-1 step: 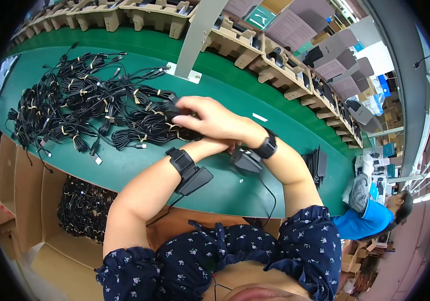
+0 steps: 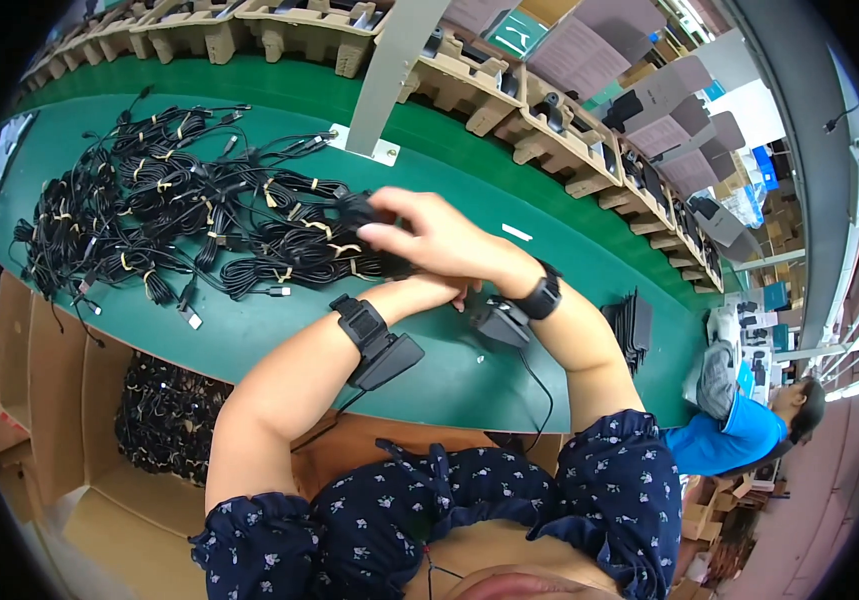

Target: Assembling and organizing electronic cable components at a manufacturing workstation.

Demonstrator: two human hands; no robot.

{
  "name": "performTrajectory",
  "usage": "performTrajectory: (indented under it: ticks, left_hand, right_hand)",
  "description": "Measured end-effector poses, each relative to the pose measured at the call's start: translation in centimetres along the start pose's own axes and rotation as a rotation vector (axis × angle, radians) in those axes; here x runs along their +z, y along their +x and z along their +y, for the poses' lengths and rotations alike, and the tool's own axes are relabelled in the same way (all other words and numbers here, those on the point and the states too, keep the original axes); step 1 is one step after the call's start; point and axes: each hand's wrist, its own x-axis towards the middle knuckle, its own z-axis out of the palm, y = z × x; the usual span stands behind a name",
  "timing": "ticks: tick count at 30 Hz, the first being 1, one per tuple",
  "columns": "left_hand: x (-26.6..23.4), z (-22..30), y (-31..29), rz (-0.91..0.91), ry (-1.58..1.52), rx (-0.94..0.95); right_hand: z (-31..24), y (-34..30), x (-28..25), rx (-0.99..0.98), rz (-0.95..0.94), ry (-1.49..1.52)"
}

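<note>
My right hand (image 2: 434,235) reaches across my left wrist, its thumb and fingers closed on a black cable bundle (image 2: 356,213) at the right end of a heap. That heap of black cables (image 2: 164,190), tied in coils with pale bands and ending in USB plugs, covers the left of the green table. Below the right wrist lies my left hand (image 2: 444,288), palm mostly covered. Only a few fingertips show past the right forearm, so its grip is hidden. Each wrist wears a black strap with a small box (image 2: 389,360) on a wire.
Brown moulded trays (image 2: 469,85) with black devices line the raised green ledge behind a metal post (image 2: 384,75). A stack of thin black pieces (image 2: 631,330) lies at right. Under the table, an open carton (image 2: 74,400) holds more cables. A person in blue (image 2: 729,435) sits beyond.
My right hand and the black cable bundle in it have shifted slightly to the right. The left arm stays about where it was.
</note>
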Motion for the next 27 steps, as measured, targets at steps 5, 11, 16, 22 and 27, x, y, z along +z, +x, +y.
performTrajectory:
  ticks: [5, 11, 16, 22, 27]
  left_hand:
    - [1.7, 2.1, -1.2, 0.156, 0.307, 0.22]
    - [1.3, 4.1, -3.2, 0.739, 0.583, 0.876]
    - [-0.2, 5.8, -1.9, 0.833, 0.981, 0.745]
    - [1.7, 3.3, -1.6, 0.198, 0.173, 0.289]
    - [5.2, 3.5, -2.2, 0.002, -0.549, 0.051]
  right_hand:
    - [1.8, -5.5, -3.8, 0.173, 0.368, 0.079]
    - [3.8, -11.8, -5.1, 0.213, 0.62, -0.156]
    - [1.8, -16.2, -4.8, 0.163, 0.486, 0.025]
    - [1.8, -15.7, -1.5, 0.106, 0.731, 0.653]
    - [3.5, -15.1, 0.1, 0.105, 0.862, -0.245]
